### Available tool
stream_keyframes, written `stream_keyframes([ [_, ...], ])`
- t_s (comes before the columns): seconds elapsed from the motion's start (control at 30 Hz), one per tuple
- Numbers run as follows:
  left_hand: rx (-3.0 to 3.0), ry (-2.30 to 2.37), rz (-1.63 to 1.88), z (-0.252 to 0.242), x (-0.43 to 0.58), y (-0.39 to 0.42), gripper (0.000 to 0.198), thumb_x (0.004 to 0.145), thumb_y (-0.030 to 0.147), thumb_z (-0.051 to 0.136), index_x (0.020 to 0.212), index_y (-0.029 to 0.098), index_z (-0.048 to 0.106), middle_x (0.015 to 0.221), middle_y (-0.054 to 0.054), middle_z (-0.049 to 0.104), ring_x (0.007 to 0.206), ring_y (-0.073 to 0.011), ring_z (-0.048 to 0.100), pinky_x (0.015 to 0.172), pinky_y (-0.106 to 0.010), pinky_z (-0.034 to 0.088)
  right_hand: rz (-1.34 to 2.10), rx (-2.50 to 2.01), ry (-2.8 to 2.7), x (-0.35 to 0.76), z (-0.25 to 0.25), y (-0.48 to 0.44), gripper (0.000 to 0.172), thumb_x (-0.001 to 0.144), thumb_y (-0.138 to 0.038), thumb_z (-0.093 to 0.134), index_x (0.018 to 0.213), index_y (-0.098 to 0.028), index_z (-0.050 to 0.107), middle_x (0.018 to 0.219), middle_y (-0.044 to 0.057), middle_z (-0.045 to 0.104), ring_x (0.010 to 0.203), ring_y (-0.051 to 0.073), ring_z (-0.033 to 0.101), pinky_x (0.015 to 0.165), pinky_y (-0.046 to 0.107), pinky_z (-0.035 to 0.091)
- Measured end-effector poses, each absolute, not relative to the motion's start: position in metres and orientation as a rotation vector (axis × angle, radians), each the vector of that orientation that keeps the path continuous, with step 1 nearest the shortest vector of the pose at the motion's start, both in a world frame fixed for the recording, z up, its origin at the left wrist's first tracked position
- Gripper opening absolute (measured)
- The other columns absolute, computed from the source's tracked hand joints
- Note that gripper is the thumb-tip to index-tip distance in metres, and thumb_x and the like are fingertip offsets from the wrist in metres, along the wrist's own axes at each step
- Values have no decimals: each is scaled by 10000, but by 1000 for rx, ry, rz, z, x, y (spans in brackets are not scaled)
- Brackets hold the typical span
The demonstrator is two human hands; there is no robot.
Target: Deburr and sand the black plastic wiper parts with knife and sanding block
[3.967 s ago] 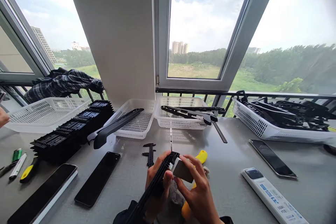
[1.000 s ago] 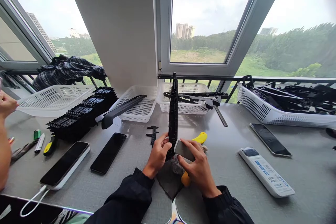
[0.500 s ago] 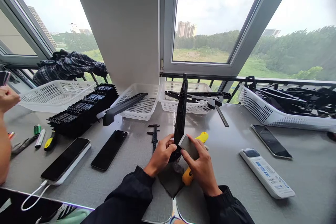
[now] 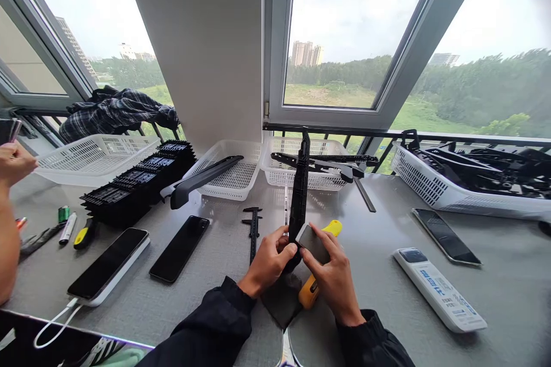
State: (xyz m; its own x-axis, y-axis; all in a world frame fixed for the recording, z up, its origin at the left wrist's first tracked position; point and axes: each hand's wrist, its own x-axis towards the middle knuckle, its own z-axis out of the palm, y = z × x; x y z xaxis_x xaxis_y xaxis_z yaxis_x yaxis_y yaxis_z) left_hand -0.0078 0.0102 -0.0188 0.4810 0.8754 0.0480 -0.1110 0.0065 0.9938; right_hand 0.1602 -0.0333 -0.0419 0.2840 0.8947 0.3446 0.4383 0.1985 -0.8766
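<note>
Between the fingers and thumb of my left hand (image 4: 273, 258) is the lower end of a long black plastic part (image 4: 300, 189), held nearly upright. My right hand (image 4: 333, 275) is closed on a small grey block (image 4: 314, 243) with a pale edge, which lies against the part's lower right side. Under my hands is a yellow-handled tool (image 4: 309, 292), partly hidden. A dark flat sheet (image 4: 282, 304) lies on the table beside it. Left of my hands is a black caliper (image 4: 253, 229).
White baskets (image 4: 241, 192) line the window side, several with black plastic parts. A black stack (image 4: 138, 183) stands left. Phones (image 4: 179, 248) and a white labelled device (image 4: 439, 289) lie on the grey table (image 4: 374, 309). Another person's hand (image 4: 15, 163) shows at far left.
The grey block and my right hand have shifted slightly right and down, along with the black part's lower end. The whole view has moved a little. Both holds stay the same.
</note>
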Motion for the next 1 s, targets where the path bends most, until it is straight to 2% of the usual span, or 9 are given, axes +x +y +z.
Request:
stream_keyframes([
  [0.17, 1440, 788, 857, -17, -8, 9, 433, 933, 347, 658, 1319, 154, 673, 1095, -109, 795, 979, -254, 740, 872, -346, 557, 598, -1407, -1216, 167, -44, -31, 578, 893, -482, 750, 1419, -250, 693, 1342, 95, 684, 1252, 296, 627, 1114, 483, 493],
  [0.43, 1543, 855, 836, -14, -11, 10, 324, 972, 349, 635, 1240, 174, 686, 1053, -93, 801, 956, -249, 748, 858, -328, 554, 597, -1401, -1287, 162, -46, -32, 553, 884, -430, 758, 1416, -288, 703, 1320, 79, 693, 1235, 288, 628, 1111, 494, 492],
  [0.6, 1684, 864, 748, -13, -11, 8, 320, 948, 359, 647, 1198, 178, 730, 861, -49, 771, 780, -217, 695, 727, -298, 508, 556, -1411, -1151, 167, -41, -31, 601, 879, -476, 771, 1427, -244, 687, 1362, 101, 695, 1255, 291, 635, 1112, 479, 497],
  [0.73, 1847, 837, 665, -12, -10, 6, 296, 923, 334, 656, 1160, 194, 763, 765, -17, 727, 676, -187, 627, 672, -285, 460, 469, -1459, -882, 185, -39, -27, 706, 832, -563, 806, 1420, -190, 686, 1356, 122, 720, 1224, 313, 668, 1101, 485, 503],
  [0.87, 1889, 824, 677, -10, -9, 5, 298, 937, 317, 629, 1183, 196, 746, 793, -11, 730, 685, -174, 608, 666, -274, 433, 373, -1486, -726, 197, -40, -26, 774, 822, -601, 796, 1445, -160, 665, 1420, 139, 688, 1285, 332, 642, 1142, 491, 467],
  [1.0, 1838, 840, 786, -11, -10, 6, 274, 965, 345, 604, 1158, 190, 722, 863, -23, 751, 756, -181, 643, 721, -277, 456, 384, -1515, -822, 194, -41, -26, 727, 842, -595, 757, 1432, -180, 669, 1410, 127, 687, 1291, 331, 629, 1153, 502, 452],
])
